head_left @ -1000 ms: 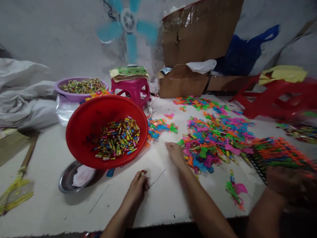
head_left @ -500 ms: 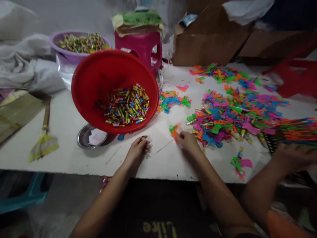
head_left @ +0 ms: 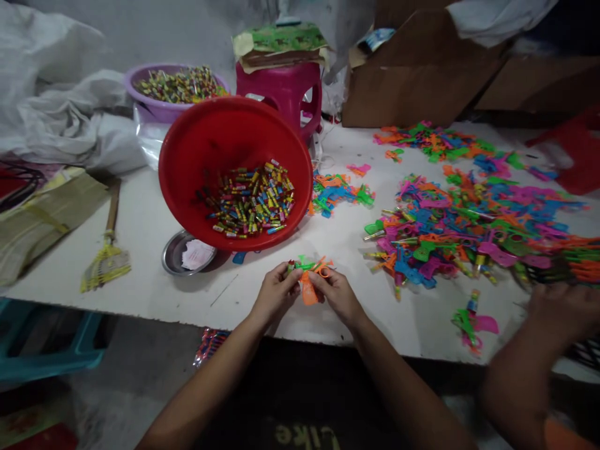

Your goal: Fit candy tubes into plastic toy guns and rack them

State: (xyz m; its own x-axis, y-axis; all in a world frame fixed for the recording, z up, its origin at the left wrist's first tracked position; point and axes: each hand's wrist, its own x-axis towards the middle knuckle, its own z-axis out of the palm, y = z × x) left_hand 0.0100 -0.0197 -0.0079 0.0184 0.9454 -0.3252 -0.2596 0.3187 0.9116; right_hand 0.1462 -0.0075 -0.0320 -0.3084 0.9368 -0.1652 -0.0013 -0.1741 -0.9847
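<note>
Both my hands meet near the table's front edge over a small orange plastic toy piece [head_left: 310,290] with a green part on top. My left hand [head_left: 275,294] pinches its left end, where a small coloured piece shows between the fingers. My right hand [head_left: 336,295] grips the orange body from the right. Just behind my hands a tilted red bowl [head_left: 197,156] holds several small colourful wrapped pieces [head_left: 250,199]. A wide heap of bright plastic toy pieces [head_left: 469,219] spreads over the table to the right.
Another person's forearm and hand [head_left: 557,312] reach in at the right edge. A metal dish [head_left: 174,255] sits under the red bowl. A purple basin [head_left: 159,106], pink stool [head_left: 285,94], cardboard boxes [head_left: 412,75] and white sacks [head_left: 60,119] stand behind. A small broom [head_left: 107,262] lies at left.
My right hand left the heap with an orange piece and came toward me. My left hand rose from the table to meet it. The view tilted down toward the table edge.
</note>
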